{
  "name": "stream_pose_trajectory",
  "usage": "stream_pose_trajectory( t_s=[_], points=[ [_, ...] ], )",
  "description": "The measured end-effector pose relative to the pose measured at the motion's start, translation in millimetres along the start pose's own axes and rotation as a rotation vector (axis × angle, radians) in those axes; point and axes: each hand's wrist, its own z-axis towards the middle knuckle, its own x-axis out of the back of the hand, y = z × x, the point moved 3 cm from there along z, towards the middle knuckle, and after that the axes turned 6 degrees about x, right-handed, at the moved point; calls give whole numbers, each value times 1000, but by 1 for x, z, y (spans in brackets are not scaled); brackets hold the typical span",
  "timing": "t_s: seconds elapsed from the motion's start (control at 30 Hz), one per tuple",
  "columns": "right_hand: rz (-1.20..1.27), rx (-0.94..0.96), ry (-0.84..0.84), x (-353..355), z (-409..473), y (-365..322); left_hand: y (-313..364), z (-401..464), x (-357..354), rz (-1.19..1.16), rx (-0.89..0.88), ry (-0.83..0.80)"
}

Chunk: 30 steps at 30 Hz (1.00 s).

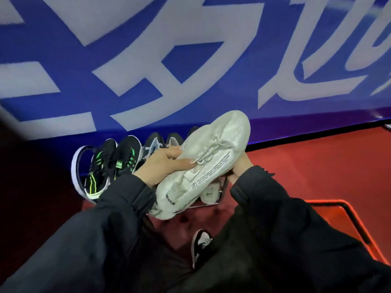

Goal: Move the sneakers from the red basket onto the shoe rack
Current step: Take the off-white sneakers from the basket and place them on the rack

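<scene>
A blue wall (pixel 148 66) with large white characters fills the upper half of the view, and red floor (pixel 317 166) runs along its foot. Below, two dark sleeves (pixel 105 229) reach forward from the bottom corners toward the shoe rack (pixel 220 199), a metal frame standing against the wall. A white sneaker (pixel 203 166) is held up above the rack's right end; its long axis runs diagonally, toe up and to the right toward the wall, heel down and to the left toward the person, laces facing the camera.

The left hand (pixel 163 166) is clamped on the sneaker's left side, thumb across the upper by the laces, fingers curled around the edge. The right hand (pixel 241 168) grips from the far side, mostly hidden behind the shoe.

On the rack's left end sit two black sneakers with green stripes (pixel 114 166), toes to the wall; grey sneakers (pixel 163 142) stand beside them. The red basket (pixel 349 218) lies at the lower right.
</scene>
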Motion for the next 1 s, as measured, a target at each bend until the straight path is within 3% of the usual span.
stream_pose_trajectory(
  t_s=[0.1,0.2,0.27,0.57,0.7,0.9,1.0],
  points=[
    [121,-29,-84,-8,-2,36,-35,-17,13,-223,73,190],
    [-201,-72,-266,-22,-18,69,-64,-26,17,-374,89,338],
    [-333,-28,-279,-31,-24,83,-75,-28,18,-317,62,404],
    [-290,35,-107,1,-2,73,-102,-50,56,-195,-17,625],
    [-408,-23,-201,-18,5,87,-107,-72,70,-78,51,711],
    [-482,-183,-389,-52,-15,137,-150,-134,70,-897,260,867],
    [-609,-245,-541,-79,-15,157,-175,-170,82,-975,301,1021]
  ],
)
